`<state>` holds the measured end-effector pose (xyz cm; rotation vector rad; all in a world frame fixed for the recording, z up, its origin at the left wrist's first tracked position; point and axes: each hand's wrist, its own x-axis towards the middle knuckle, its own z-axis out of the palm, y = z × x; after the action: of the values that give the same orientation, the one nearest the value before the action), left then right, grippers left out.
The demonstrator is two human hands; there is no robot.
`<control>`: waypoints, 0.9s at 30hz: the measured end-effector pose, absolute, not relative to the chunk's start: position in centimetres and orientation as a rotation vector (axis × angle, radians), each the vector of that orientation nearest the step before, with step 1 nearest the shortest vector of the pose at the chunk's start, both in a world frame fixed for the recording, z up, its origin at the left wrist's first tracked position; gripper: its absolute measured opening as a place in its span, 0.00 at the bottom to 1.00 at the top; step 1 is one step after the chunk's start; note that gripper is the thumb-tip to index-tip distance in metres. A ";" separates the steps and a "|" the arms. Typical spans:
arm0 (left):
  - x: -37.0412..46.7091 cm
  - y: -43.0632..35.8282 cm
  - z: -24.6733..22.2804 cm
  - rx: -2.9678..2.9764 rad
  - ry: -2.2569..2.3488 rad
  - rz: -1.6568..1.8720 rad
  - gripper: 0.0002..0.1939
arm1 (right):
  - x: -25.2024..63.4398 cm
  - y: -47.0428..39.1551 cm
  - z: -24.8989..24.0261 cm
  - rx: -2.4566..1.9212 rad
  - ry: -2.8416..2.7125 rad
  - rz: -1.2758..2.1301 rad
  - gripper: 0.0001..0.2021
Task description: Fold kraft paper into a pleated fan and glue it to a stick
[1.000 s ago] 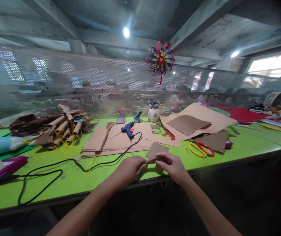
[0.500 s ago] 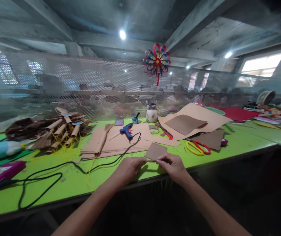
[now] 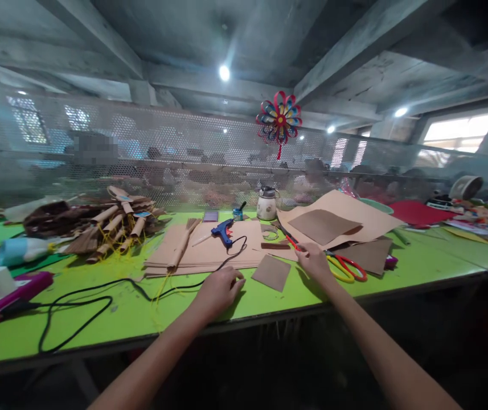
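Note:
Over the front of the green table, my left hand holds nothing, its fingers loosely bent and a little apart. To its right lies a small brown paper square. My right hand has its fingertips closed on the red end of a utility knife, whose dark end points away to the left. A narrow dark-brown folded paper strip rests behind the square. Scissors with yellow and red handles lie just right of my right hand.
A blue glue gun sits on stacked brown paper, its black cord looping leftward. Tied brown paper rolls are heaped at left, near a purple power strip. A bottle and large paper sheets stand behind.
Both hands were together, pinching a small piece at the table's front edge. They have parted; the right moved forward and right to the utility knife. The folded strip now lies behind the square.

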<state>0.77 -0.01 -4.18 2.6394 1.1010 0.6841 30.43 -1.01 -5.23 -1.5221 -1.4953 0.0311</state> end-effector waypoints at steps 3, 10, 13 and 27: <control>0.8 0.0 -4.1 2.671 1.071 0.669 0.16 | 28.9 -2.2 -4.8 -1.479 -1.727 0.062 0.14; 0.8 -0.4 -4.2 2.692 1.072 0.649 0.16 | 25.7 -5.9 -3.7 -1.531 -2.398 0.082 0.19; 0.8 0.0 -4.4 2.677 1.038 0.667 0.16 | 25.2 -6.4 -4.0 -1.634 -2.446 -0.097 0.14; 6.3 4.1 -1.3 1.247 0.695 0.744 0.23 | 20.4 -4.3 -2.5 -1.365 -2.154 -0.285 0.07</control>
<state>6.30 4.07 -1.34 1.2471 0.6947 0.7441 20.36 -4.32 -2.53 -1.3648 -2.1541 -0.2846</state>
